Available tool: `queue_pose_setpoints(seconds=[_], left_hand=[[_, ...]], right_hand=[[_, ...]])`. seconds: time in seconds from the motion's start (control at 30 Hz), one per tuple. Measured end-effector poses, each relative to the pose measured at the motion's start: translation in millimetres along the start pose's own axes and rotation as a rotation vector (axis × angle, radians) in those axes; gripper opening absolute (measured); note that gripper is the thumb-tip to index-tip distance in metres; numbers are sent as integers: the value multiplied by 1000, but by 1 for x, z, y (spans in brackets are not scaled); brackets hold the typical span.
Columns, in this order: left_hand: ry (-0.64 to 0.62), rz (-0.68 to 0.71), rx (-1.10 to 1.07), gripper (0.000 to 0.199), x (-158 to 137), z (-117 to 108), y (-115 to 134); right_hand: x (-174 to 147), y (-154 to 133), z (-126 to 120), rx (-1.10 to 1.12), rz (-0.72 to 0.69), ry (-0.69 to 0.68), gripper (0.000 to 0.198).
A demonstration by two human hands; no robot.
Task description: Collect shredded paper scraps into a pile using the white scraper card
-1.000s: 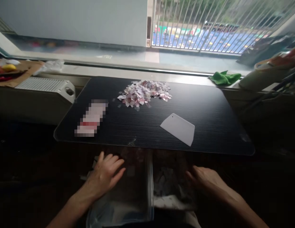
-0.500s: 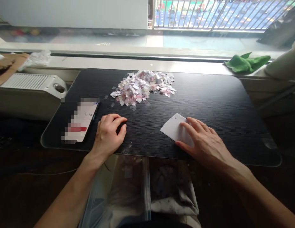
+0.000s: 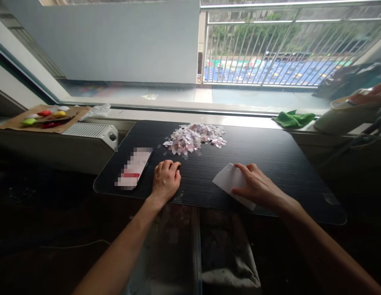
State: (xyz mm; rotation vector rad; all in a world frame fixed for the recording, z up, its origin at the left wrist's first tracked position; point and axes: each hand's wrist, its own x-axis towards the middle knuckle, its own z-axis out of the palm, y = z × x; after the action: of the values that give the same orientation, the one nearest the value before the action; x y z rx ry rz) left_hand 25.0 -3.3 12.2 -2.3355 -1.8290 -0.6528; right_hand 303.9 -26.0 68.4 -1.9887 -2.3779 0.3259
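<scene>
While the R hand (image 3: 254, 184) pinches a thin, flat white scraper (image 3: 228, 180) btwn thumb and fingers, the L hand (image 3: 166, 178) sits palm-down nr the bench's front edge, fingers bent; can't tell if it's fully closed or has anything under it. The scraper, straight-edged w/ a small round hole nr its top corner, is at the front of the bench (image 3: 288, 164), R of centre; can't tell if it's lifted. Bench top is black, finely grooved, w/ rounded corners. Toward the back, paper bits (image 3: 192, 138), small, flat, white & pinkish, make a loose heap. L of the L hand, just apart, lies a slim phone (image 3: 135, 174), its screen partly pixelated. A crumpled, fuzzy green cloth (image 3: 293, 119) is on the sill (image 3: 248, 120) behind.
</scene>
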Motion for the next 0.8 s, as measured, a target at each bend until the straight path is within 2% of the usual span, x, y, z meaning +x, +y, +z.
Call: queue_pose_setpoints(seconds=[0.07, 0.13, 0.2, 0.27, 0.37, 0.47, 0.53, 0.67, 0.8], left_hand=[[-2, 2, -16, 27, -2, 0, 1], [0, 15, -44, 27, -6, 0, 0], [7, 33, -79, 26, -10, 0, -4], [18, 53, -109, 24, -14, -1, -9], [75, 41, -141, 22, -20, -2, -15], [120, 28, -168, 18, -24, -3, -17], [137, 21, -173, 18, -24, -2, -17], [152, 25, -179, 18, -24, -1, -17], [167, 24, -189, 17, -24, 0, -18]], right_hand=[[4, 3, -5, 78, -24, 56, 61], [10, 1, -11, 144, -55, 169, 53], [16, -4, -14, 195, -104, 283, 40], [21, -12, -13, 231, -168, 342, 28], [28, -18, -5, 309, -237, 329, 24], [38, -20, -1, 426, -229, 269, 27], [49, -23, -3, 446, -210, 281, 28], [72, -36, -12, 342, -208, 338, 29], [73, -42, -9, 230, -233, 305, 28]])
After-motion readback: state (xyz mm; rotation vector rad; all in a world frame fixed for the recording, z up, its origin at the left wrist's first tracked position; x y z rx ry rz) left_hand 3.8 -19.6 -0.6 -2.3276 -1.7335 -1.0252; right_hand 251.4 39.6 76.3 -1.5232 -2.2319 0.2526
